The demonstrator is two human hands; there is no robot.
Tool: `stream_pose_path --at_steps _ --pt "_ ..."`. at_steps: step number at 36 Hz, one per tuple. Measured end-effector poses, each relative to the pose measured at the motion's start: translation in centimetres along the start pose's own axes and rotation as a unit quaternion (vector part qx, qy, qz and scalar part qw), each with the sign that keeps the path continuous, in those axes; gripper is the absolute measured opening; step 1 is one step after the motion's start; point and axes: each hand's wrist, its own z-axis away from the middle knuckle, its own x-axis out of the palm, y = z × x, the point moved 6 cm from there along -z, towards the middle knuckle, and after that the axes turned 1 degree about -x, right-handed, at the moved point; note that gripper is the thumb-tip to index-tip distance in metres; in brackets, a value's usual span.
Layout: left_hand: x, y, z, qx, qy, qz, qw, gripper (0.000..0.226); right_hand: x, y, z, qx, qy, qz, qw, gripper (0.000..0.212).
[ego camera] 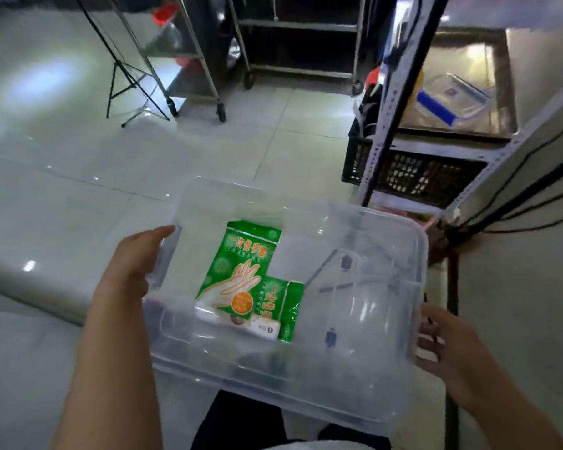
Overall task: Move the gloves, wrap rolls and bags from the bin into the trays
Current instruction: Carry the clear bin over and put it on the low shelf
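Both hands' grips [134, 258] [442, 339] closed, arms outstretched

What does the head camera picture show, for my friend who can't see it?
Two hands, the left hand and the right hand, hold a clear plastic bin by its short ends above a tiled floor. Inside lie two green glove packets, the smaller one overlapping the bigger. A metal shelf to the right carries a steel tray with a clear container.

**Hidden and cut off**

The smaller glove packet [281, 308] lies half under the larger glove packet [241, 271], its print partly covered. Fingertips of the right hand [449, 345] at 4 o'clock vanish behind the bin [306, 394] wall. Both forearms leave the bottom edge.
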Motion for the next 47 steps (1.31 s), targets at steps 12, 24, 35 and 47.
stream_pose_path --at_steps 12,24,35,47 --pt "-7.4 5.2 -24.5 -0.094 -0.122 -0.009 0.988 0.026 23.4 -15.8 -11.6 -0.007 -0.078 0.101 0.992 0.035" --pt "-11.5 15.9 -39.7 -0.109 -0.211 0.142 0.961 0.049 39.1 -34.1 -19.6 -0.058 -0.06 0.136 0.987 0.08" --pt "-3.4 28.4 -54.2 -0.109 -0.236 0.162 0.952 0.049 45.0 -47.8 -33.8 -0.057 -0.027 0.074 0.995 0.058" --pt "12.9 45.8 -69.6 -0.116 -0.259 0.057 0.957 0.049 45.8 -58.0 -53.3 0.034 0.036 -0.028 0.998 0.053"
